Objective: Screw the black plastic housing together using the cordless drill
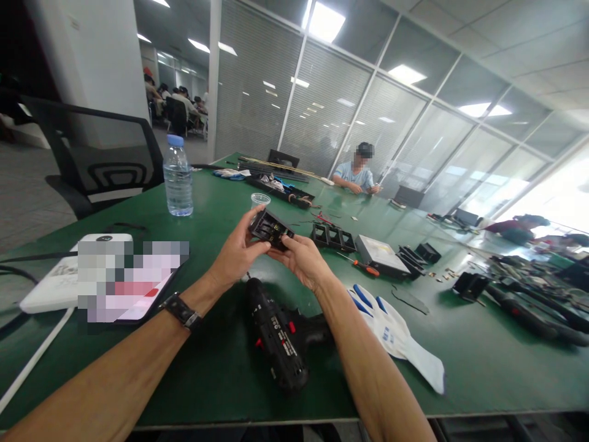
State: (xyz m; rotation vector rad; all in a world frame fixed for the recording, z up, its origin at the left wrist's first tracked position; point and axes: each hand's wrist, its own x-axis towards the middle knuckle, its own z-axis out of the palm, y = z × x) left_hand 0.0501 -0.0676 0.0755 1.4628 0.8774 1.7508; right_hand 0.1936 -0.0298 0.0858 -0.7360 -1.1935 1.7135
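A small black plastic frame [271,229] is held above the green table [460,356] between both hands. The left hand [237,253] is closed on the frame's near-left end, with the thumb laid along the lower edge and the fingers curled up over the far corner. The right hand [301,261] is closed on the frame's right end, the fingertips pinching it from below and from the side. The frame is thus bridged between the two hands, tilted, with its open face turned toward the camera. A dark wristwatch [183,312] is worn on the left wrist.

Directly below the hands, nearer the body, a black cordless drill [276,337] is laid on the table between the forearms. Just to the right of the right forearm, a white work glove with blue stripes [396,334] is spread flat. Beyond the right hand, a second black frame [332,236] is seen on the table, and further right an orange-handled screwdriver [365,266] lies beside a flat grey box [380,252].

Beyond the left hand, a clear plastic cup [260,199] is placed, and further left a water bottle [177,177] stands upright. To the left of the left forearm, a white device [55,285] rests beside a blurred patch. A seated person [356,172] is visible at the far end of the table, well apart from the hands.
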